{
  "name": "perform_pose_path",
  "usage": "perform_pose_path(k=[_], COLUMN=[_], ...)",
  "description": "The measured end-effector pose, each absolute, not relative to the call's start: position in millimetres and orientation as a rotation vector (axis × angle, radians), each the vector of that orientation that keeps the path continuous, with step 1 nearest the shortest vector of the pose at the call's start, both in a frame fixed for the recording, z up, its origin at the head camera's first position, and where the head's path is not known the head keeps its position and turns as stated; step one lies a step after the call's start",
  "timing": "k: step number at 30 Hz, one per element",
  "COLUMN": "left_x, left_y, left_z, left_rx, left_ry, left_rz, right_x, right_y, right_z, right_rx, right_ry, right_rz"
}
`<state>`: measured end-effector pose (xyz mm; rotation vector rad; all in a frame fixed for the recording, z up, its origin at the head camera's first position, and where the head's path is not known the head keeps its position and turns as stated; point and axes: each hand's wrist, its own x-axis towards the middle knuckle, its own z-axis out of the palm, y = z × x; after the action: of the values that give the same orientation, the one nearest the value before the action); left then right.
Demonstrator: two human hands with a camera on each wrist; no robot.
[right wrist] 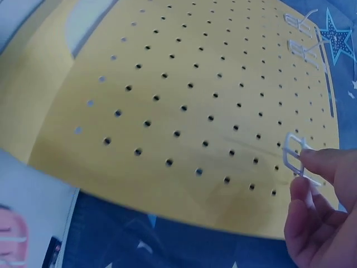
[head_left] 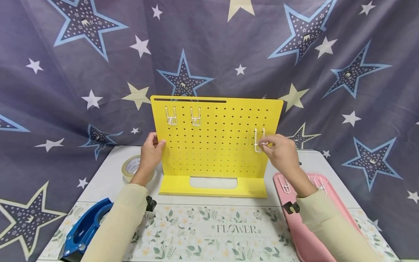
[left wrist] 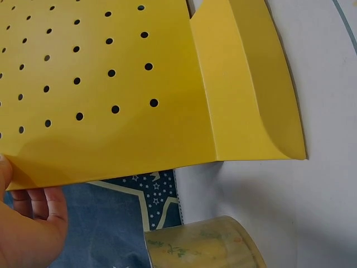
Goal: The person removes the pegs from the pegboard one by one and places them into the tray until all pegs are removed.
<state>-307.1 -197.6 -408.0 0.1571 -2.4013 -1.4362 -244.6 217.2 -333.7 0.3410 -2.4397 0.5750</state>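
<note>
A yellow pegboard (head_left: 209,145) stands upright on its folded base. At its left edge my left hand (head_left: 151,154) grips the board, thumb on the front and fingers behind, as the left wrist view also shows. My right hand (head_left: 284,153) pinches a white wire hook (right wrist: 288,153) between thumb and fingers, against the right side of the board. Whether the hook's ends sit in the holes cannot be told. Two more white hooks hang near the top left: one hook (head_left: 171,118) by the corner, another hook (head_left: 195,118) to its right.
On the right lies a pink tray (head_left: 302,229) with several white hooks (head_left: 285,186), partly under my right forearm. A tape roll (left wrist: 203,244) stands behind my left wrist. The blue tape dispenser (head_left: 76,229) is at the front left. Behind the table hangs a star-patterned cloth (head_left: 222,43).
</note>
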Motion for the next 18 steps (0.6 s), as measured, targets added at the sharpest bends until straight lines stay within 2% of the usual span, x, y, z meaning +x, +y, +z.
perform_pose_path(k=[11, 18], left_x=[-307, -307], left_y=[-197, -197], left_z=[-407, -407], left_rx=[0.154, 0.151], left_ry=[-2.407, -2.411], left_rz=[-1.442, -1.411], right_x=[-222, -209], right_y=[260, 284], right_z=[-348, -367], right_rx=[0.267, 0.315], right_ry=[-2.646, -2.743], right_rz=[0.647, 0.652])
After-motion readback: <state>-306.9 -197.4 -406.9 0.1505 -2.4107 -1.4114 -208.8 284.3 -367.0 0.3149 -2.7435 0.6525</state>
